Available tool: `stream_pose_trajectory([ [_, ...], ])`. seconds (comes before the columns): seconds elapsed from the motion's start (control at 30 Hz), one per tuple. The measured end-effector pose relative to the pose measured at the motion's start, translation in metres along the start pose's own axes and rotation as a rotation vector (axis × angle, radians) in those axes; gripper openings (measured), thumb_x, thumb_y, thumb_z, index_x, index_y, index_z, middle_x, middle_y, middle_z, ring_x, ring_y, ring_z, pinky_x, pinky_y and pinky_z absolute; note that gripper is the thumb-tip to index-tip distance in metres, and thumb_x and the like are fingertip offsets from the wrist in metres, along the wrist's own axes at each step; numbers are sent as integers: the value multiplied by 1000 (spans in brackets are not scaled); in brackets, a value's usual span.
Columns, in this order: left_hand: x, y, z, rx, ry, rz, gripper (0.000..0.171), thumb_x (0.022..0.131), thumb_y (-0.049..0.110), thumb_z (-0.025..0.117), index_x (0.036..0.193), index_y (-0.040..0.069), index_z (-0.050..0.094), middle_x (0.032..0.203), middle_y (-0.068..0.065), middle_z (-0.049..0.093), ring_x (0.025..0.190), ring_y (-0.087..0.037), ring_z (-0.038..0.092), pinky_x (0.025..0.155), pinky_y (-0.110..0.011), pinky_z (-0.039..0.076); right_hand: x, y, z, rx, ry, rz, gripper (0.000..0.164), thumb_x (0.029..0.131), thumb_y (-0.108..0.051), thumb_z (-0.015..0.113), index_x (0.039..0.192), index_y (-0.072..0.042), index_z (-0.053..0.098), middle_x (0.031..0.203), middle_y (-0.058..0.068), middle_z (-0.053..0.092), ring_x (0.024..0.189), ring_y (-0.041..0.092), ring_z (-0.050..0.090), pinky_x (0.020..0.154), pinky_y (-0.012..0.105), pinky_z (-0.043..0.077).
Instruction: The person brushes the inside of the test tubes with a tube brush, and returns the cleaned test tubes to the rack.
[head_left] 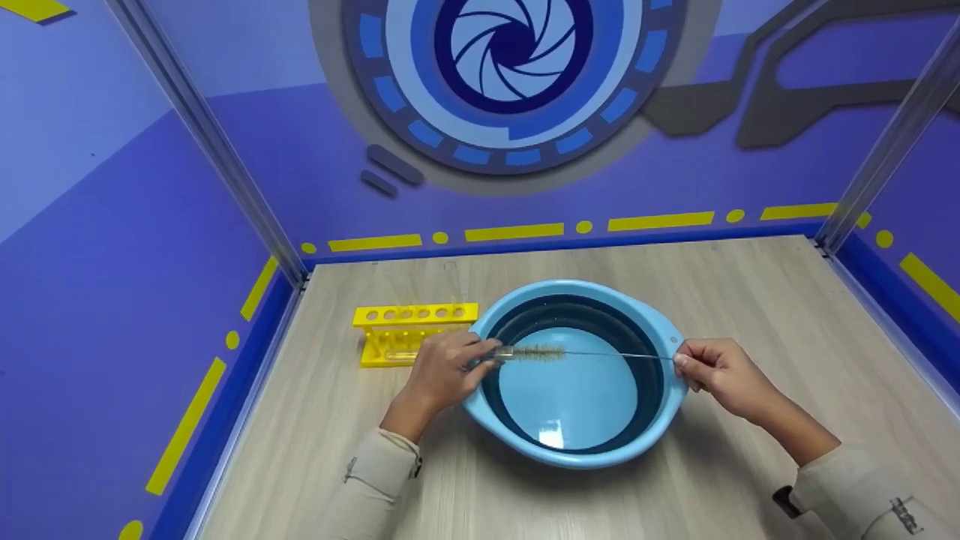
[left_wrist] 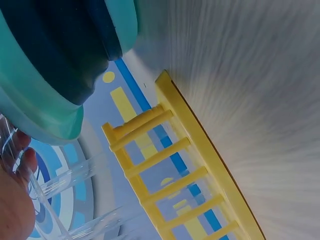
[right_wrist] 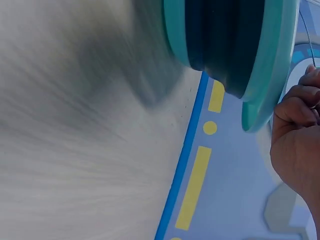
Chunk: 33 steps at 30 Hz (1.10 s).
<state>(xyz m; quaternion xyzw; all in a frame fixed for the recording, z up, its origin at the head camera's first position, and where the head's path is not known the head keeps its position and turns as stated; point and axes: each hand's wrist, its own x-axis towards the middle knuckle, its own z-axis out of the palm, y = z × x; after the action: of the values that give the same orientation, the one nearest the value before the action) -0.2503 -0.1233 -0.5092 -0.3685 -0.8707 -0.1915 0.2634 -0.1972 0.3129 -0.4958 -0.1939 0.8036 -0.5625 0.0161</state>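
My left hand [head_left: 448,369] holds a clear test tube [head_left: 505,352] level over the left side of the blue basin [head_left: 571,457]. The bristles of a test tube brush [head_left: 541,352] show at the tube's mouth; how far they reach inside is hidden by my fingers. Its thin wire handle [head_left: 615,354] runs straight across the basin to my right hand [head_left: 724,373], which pinches the far end above the basin's right rim. In the right wrist view, the curled fingers [right_wrist: 295,107] sit beside the rim. A yellow test tube rack [head_left: 416,313] stands left of the basin, partly behind my left hand.
Clear tubes [left_wrist: 70,177] show by the rack in the left wrist view; how they are seated is unclear. The basin has dark folding walls and a light blue bottom. Blue-purple panels [head_left: 510,202] border the wooden tabletop [head_left: 315,450] at the back and sides.
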Motion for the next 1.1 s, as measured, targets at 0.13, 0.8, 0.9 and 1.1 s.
stream_pose_trajectory([
  [0.13,4,6,-1,3,-3,27,27,98,38,79,122,25,82,86,5,76,75,-11,65,72,-21,57,4,-6,9,-31,-15,5,27,108,-5,59,84,5,66,68,7,56,60,12,55,55,26,51],
  [0.8,10,20,-5,45,19,57,22,96,38,82,115,27,83,85,7,76,72,-10,66,68,-21,56,10,-19,60,-268,120,-137,28,103,-3,67,82,-22,69,66,-9,57,57,2,51,51,23,45],
  [0.9,14,24,-3,19,16,63,22,95,36,83,114,26,83,84,7,76,72,-10,66,69,-22,57,13,-20,66,-313,138,-250,30,100,2,69,83,-23,69,67,-11,57,58,-2,49,51,20,44],
  [1.1,23,33,1,-26,-11,65,26,96,40,80,117,25,83,78,6,72,70,-10,63,69,-22,57,19,-17,73,-452,185,-539,27,90,12,73,83,-14,69,66,-7,52,62,-3,47,55,11,41],
])
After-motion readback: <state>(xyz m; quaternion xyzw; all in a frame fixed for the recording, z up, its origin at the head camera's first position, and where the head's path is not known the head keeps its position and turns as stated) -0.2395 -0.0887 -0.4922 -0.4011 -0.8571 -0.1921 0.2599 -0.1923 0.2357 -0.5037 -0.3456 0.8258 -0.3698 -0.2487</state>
